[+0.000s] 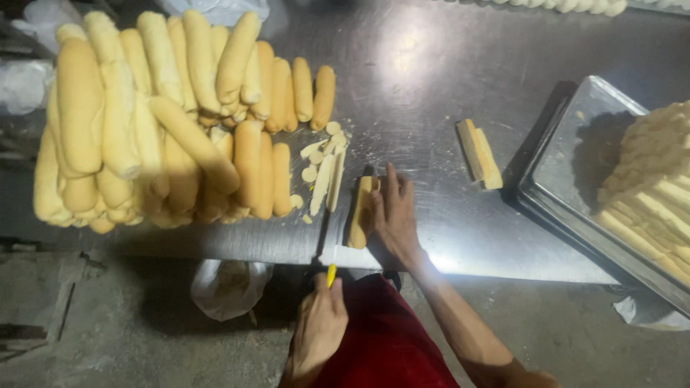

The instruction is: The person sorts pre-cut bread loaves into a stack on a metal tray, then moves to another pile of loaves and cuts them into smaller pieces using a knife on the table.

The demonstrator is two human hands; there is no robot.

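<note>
Pressing down from the right, the right hand [393,215] lay flat with fingers spread over a long pale golden bread roll [360,212] that rested near the front edge of the scratched stainless steel table [445,86]. The left hand [317,330], low at the near edge beside the red garment [384,338], was wrapped shut around a knife with a yellow handle [330,275], whose blade ran up just to the left of the roll; whether the blade touched the roll could not be told. Just left of the blade lay a scatter of pale trimmed strips and round end slices of bread [323,169]. Farther left rose a large heap of uncut long golden rolls [158,115]. To the right, well apart from the hand, sat a small stack of trimmed pale bread sticks [479,152], and beyond it a shiny rectangular metal tray [568,172] piled with cut pale bread strips [658,187]. A crumpled white plastic bag [226,287] lay on the grey floor below.
</note>
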